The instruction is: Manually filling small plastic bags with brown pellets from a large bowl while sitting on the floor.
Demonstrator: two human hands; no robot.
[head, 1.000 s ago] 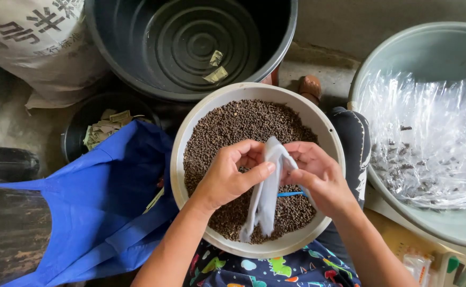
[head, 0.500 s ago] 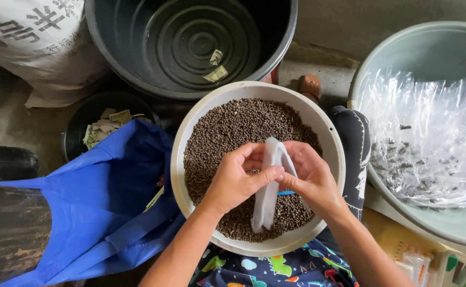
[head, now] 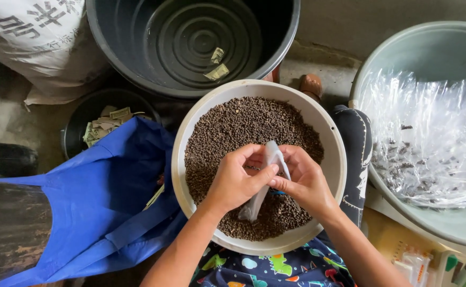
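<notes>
Concrete floor, person seated with a round cream plastic basin (head: 182, 159) on the lap, full of small dark brown pellets (head: 233, 127)

Both hands work over basin centre. Left hand (head: 235, 180) and right hand (head: 304, 180) are both pinched narrow on the mouth of a small clear plastic sleeve bag (head: 259, 191); the bag hangs down toward 7 o'clock, its tail resting on the pellets. A bit of blue shows just under the right fingers, too hidden to identify

Handling, my read: bag is near weightless, limp thin film, slick, likely clings to itself and tears if pulled hard. Best hold is the two lips of the open top, thumb and forefinger each side, where the hands are now. Pellets look dry, loose, free-flowing, so they would spill off a floppy edge

Packages around the basin:
- 12 o'clock: big dark grey round plastic tub (head: 137, 64), two small pale paper slips inside
- 10 o'clock: white woven sack (head: 36, 48) with black print
- 9 o'clock: small black round bucket (head: 78, 114) of pale folded paper labels
- 8 o'clock: blue fabric bag (head: 94, 207)
- 3 o'clock: pale green round basin (head: 440, 48) holding a heap of clear bags (head: 424, 143)
- 4 o'clock: small pale packets (head: 429, 263) on a yellow surface, detail unreadable
</notes>
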